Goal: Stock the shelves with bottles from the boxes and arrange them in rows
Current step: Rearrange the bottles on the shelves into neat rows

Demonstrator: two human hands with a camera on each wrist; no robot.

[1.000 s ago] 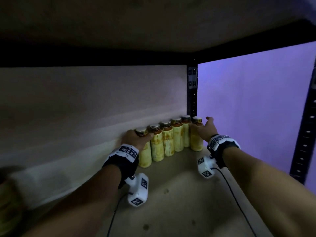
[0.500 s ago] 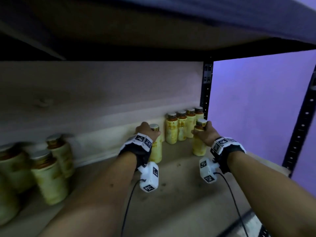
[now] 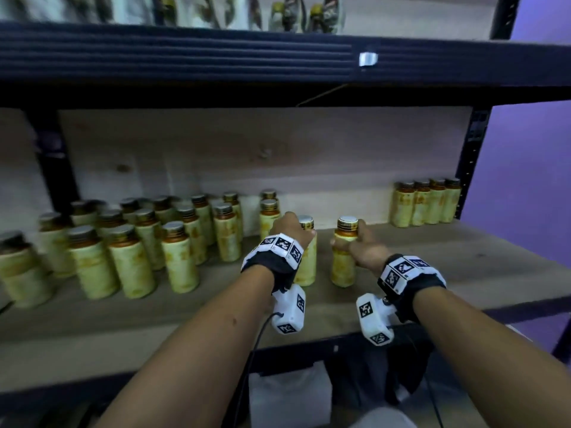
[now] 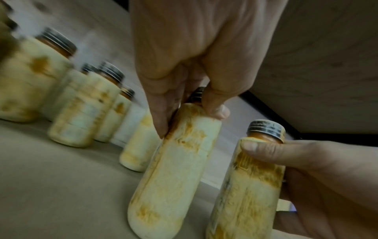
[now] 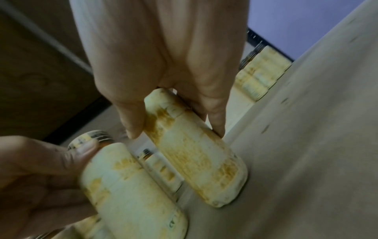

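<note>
Upper shelf [image 3: 185, 54] bottles [image 3: 304, 13] blurred, cut off by top edge. Left hand [image 3: 289, 231] grips left bottle [image 3: 306, 264] at shoulder; right hand [image 3: 363, 247] grips right bottle [image 3: 343, 264] likewise. Both stand mid-shelf on wooden shelf [image 3: 448, 267], just apart. Cluster [image 3: 139, 242] left, smeared. Row of four [image 3: 425, 203] far right, against back panel.

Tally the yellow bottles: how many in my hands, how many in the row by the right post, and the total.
Held bottles, one in the left hand, one in the right hand: 2
Bottles in the row by the right post: 4
Total: 6
</note>
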